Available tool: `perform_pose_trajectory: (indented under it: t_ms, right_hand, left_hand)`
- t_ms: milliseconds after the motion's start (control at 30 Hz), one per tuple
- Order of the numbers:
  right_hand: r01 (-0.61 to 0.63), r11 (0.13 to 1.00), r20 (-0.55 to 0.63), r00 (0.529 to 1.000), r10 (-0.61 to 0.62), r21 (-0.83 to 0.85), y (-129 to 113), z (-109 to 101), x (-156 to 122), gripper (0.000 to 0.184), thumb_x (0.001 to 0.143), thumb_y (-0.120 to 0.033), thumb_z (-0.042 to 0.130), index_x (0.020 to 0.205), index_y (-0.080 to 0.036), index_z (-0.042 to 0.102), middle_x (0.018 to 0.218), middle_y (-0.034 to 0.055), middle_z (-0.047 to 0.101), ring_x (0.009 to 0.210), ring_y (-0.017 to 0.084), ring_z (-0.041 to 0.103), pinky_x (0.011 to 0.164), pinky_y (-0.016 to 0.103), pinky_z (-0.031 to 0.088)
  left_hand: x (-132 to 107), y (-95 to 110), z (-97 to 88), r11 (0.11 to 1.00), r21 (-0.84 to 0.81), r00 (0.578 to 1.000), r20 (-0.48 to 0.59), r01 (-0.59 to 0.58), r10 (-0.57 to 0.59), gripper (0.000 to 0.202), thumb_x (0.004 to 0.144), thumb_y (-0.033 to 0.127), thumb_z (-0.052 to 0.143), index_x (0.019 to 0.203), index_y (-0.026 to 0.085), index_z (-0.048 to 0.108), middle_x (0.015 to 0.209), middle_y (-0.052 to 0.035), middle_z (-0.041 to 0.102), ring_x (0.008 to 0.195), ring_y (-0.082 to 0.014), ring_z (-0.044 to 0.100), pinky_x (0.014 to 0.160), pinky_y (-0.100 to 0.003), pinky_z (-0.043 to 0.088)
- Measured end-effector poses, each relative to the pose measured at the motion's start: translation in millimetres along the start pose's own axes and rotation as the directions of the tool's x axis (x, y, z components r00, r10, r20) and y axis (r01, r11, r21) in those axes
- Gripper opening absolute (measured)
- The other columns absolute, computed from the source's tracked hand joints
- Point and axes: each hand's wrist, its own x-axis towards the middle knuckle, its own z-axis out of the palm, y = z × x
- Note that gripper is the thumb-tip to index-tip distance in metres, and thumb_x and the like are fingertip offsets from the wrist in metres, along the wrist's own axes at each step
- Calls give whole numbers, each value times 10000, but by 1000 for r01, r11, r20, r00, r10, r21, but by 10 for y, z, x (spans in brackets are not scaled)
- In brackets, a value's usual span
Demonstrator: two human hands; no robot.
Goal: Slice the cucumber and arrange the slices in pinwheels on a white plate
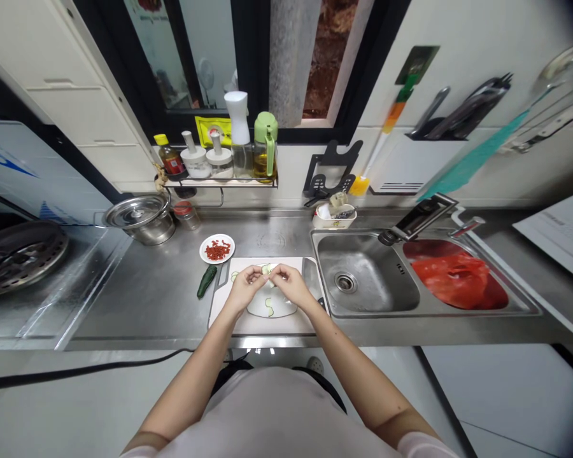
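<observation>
Over the white, grey-edged cutting board (272,326), I see the left hand (247,284) and right hand (290,284) pinched nearly closed on a pale, green-edged slice (266,270). Around the board spreads a stainless-steel counter (138,292), beneath a black-framed window (252,63).

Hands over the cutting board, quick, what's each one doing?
Left hand: closed, seemingly pinching a pale green slice.
Right hand: closed, seemingly pinching at the same slice.

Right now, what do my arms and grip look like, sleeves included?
Your left grip and right grip are bare hands, no gloves. The forearms are bare too, up to short, pale, plain-looking sleeves. No watch, bracelet or cable shows on them; I can't tell about rings.
</observation>
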Motion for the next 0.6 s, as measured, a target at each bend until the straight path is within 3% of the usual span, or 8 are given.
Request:
perform_pose_trajectory:
  t_ms: [233,600]
  right_hand:
    - [-246,965,99,967,236,96,-9,-18,-12,104,719,-282,575,696,-182,570,565,-13,615,498,103,568,394,159,371]
    - [-328,938,121,941,315,109,31,-11,-5,67,697,-238,581,674,-176,569,533,-11,631,488,106,600,379,146,371]
  left_hand:
    - [25,-76,8,995,-83,997,-49,52,-56,367,603,315,755,893,167,584,698,22,567,653,-97,530,672,-224,410]
    - [13,-169,6,996,-73,995,-78,54,-60,402,576,299,765,913,167,592,680,34,554,634,-90,525,645,-219,402]
